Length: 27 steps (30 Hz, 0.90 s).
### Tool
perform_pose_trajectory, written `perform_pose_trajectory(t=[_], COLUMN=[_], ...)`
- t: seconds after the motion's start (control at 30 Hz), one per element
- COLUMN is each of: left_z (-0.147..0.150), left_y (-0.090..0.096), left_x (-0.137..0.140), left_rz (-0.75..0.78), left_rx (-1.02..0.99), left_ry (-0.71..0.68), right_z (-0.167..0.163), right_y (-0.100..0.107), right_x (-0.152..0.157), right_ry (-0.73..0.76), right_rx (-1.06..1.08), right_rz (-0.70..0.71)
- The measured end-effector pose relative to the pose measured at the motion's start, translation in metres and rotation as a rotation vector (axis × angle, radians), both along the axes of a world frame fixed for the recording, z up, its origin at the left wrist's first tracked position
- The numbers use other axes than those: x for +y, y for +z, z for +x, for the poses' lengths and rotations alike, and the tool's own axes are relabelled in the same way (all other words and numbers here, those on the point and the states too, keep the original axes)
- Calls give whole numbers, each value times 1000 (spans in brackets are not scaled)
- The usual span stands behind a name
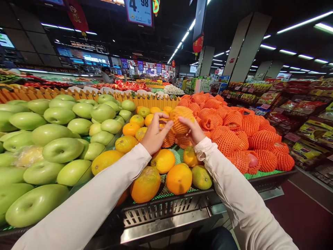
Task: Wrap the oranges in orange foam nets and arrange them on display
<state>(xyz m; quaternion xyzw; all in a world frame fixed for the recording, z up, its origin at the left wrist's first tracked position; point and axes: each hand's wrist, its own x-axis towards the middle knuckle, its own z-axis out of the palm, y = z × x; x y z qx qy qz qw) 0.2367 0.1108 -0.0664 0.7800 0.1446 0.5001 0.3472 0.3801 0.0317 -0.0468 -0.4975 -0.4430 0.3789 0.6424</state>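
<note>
- The right grip [193, 131] is closed around a netted fruit [181, 118], thumb on the near side, holding it up above the other fruit.
- The left grip [153, 134] is just beside it, thumb and fingers curved and apart; the thumb tip meets the net's left edge in my view, though I can't tell whether it touches.
- I'd guess a middling weight and a firm body, under foam netting that gives a little and ought to stop it slipping. Best held around its fullest part with spread fingers: the netting alone could stretch or tear, and hard pressure might bruise the flesh.
- Below both grips, a black slotted basket [166, 210] with green mesh lining [179, 155] holds loose oranges [179, 178], some green-tinged; more fruit in nets sits right under the hands.
- Left of the grips, green apples [62, 150] lie heaped, with one yellowish fruit [30, 156] in clear wrap among them.
- Right of the grips rises a mound of red-orange netted fruit [262, 139].
- Beyond the grips runs a yellow picket edging [158, 102].
</note>
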Motion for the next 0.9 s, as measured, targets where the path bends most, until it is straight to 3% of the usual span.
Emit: perform_pose_trajectory(t=[0.13,0.27,0.33,0.43,0.57,0.7,0.8,0.9], left_z=[13,32,38,41,29,9,-8,-26], left_y=[-9,-19,-22,-23,-17,-1,12,19], left_x=[-13,-21,-21,-22,-24,-11,11,40], left_rz=[58,233,299,285,284,173,167,271], left_rx=[399,717,790,863,727,327,27,-7], left_ry=[-180,-421,-466,-467,-439,-218,142,522], right_z=[34,61,65,63,56,56,57,57], right_y=[17,30,32,33,32,30,27,24], right_x=[-5,-16,-19,-21,-17,-11,-8,-6], right_ry=[-169,-256,-260,-255,-305,-412,-385,-254], right_rx=[-70,-189,-210,-117,6,28,-19,-105], right_rz=[5,-5,-11,52,170,232,235,146])
